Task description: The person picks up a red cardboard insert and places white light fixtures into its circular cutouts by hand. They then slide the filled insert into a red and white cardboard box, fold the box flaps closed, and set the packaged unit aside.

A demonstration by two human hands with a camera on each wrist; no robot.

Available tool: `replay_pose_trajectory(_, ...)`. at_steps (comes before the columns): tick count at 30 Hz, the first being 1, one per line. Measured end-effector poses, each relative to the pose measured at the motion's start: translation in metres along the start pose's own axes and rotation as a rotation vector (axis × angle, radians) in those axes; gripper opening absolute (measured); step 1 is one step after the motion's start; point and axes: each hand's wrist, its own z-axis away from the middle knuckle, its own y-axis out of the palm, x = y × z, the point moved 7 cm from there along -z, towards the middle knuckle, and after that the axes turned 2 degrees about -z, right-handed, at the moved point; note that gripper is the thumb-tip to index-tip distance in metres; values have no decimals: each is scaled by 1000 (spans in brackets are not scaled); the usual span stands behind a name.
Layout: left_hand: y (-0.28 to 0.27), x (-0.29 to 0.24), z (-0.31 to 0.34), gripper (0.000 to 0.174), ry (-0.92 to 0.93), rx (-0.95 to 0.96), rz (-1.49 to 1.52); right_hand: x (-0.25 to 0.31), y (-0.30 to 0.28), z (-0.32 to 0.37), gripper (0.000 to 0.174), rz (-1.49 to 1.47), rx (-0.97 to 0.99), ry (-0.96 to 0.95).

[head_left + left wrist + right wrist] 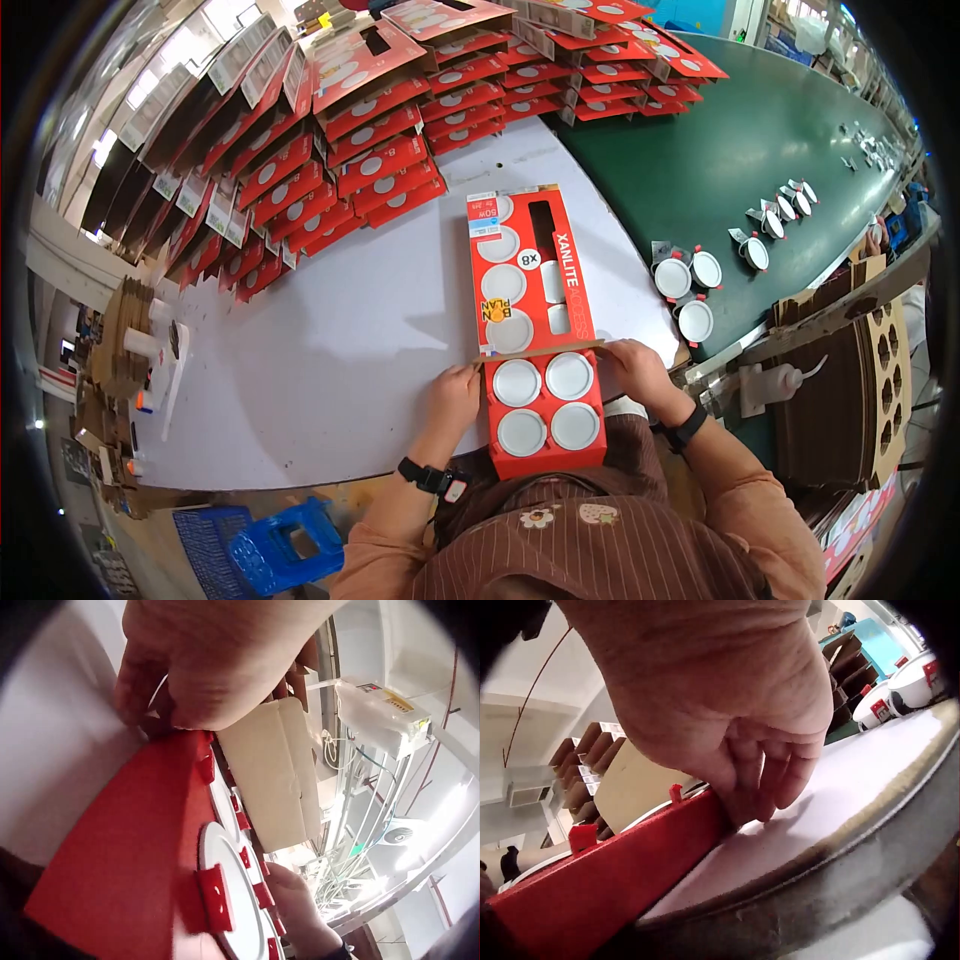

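A red cardboard tray point(547, 458) with several round white lamps point(517, 382) lies at the table's near edge. A long red printed sleeve point(528, 270) lies beyond it, its brown flap point(540, 350) over the tray's far end. My left hand point(452, 395) grips the tray's left far corner, fingers curled at the flap point(274, 772). My right hand point(636, 368) holds the right far corner, fingertips point(769, 791) curled against the red side wall point(607, 877).
Stacks of red boxes point(380, 160) fan across the table's far side. A green conveyor point(760, 150) on the right carries loose white lamps point(695, 320). A blue basket point(285, 545) sits on the floor at my left. Brown perforated cardboard point(885, 390) stands at right.
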Motion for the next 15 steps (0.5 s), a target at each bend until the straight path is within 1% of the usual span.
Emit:
replay_pose_trajectory(3, -5, -6, 16, 19, -20, 32, 41, 6, -2, 17, 21, -12, 15, -4)
replay_pose_trajectory(5, -4, -7, 32, 20, -39, 51, 81, 10, -2, 30, 20, 23, 64, -3)
replay_pose_trajectory(7, -4, -9, 44, 19, -14, 53, 98, 14, -3, 40, 19, 6, 66, -13)
replay_pose_trajectory(10, -2, -8, 61, 24, -73, 143, 66, 24, -7, 54, 17, 0, 62, -49)
replay_pose_trajectory(11, -1, -8, 64, 25, -47, 134, 65, 25, -8, 58, 18, 10, 59, -46)
replay_pose_trajectory(13, -1, -7, 65, 25, -51, 129, 87, 23, -9, 60, 19, 21, 52, -40)
replay_pose_trajectory(15, 3, -5, 69, 25, -52, 126, 110, 11, -5, 61, 29, -108, 91, 23)
